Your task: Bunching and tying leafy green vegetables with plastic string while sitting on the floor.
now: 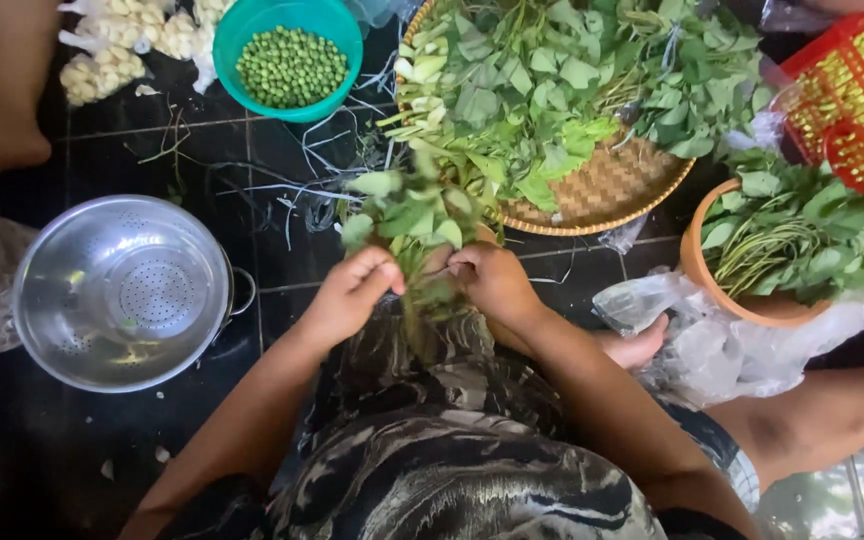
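Note:
Both my hands hold one bunch of leafy green stems [410, 215] upright over my lap. My left hand [350, 292] grips the stems from the left. My right hand [493, 280] pinches them from the right, fingers closed around the stalks. The leaves fan out above my fingers, in front of a round woven tray [620, 188] piled with more green leaves and stems. Below my hands is my patterned garment.
A metal colander [120, 290] sits on the dark tiled floor at left. A teal bowl of green peas [290, 62] and bagged garlic [120, 50] lie at top. An orange bowl of greens [732, 295], a red basket [852, 110] and a plastic bag [722, 345] are at right.

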